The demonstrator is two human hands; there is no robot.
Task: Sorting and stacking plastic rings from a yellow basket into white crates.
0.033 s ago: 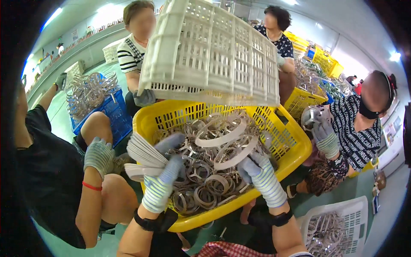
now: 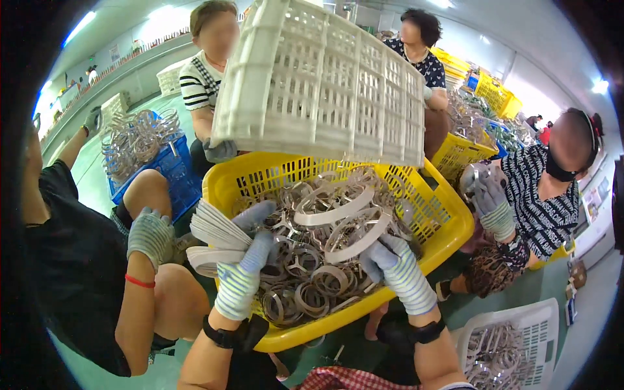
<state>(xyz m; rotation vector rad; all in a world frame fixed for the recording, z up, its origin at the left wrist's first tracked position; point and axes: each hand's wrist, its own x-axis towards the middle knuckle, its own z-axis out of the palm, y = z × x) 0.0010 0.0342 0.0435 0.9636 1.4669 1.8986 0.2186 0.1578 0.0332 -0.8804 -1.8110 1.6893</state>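
A yellow slotted basket (image 2: 351,327) in front of me holds a tangled heap of silvery-white rings with inner metal pieces. My left hand (image 2: 242,273), in a striped glove, is closed round a fanned stack of pale curved bands (image 2: 220,227) over the basket's left rim. At the right side of the heap, my gloved right hand (image 2: 402,270) pinches the edge of a wide pale ring (image 2: 361,242). Just beyond that lies another wide ring (image 2: 338,209). The fingertips of my right hand are partly hidden.
A white slotted crate (image 2: 318,97) is tilted over the basket's far side, a co-worker's gloved hand (image 2: 221,151) at its lower corner. Co-workers sit left and right. A blue crate (image 2: 170,179) stands left; a white basket (image 2: 548,338) of rings stands low right.
My left hand and its stack have shifted slightly left. The white crate's lower edge has moved a little downward. The right-hand co-worker's gloved hand has turned slightly.
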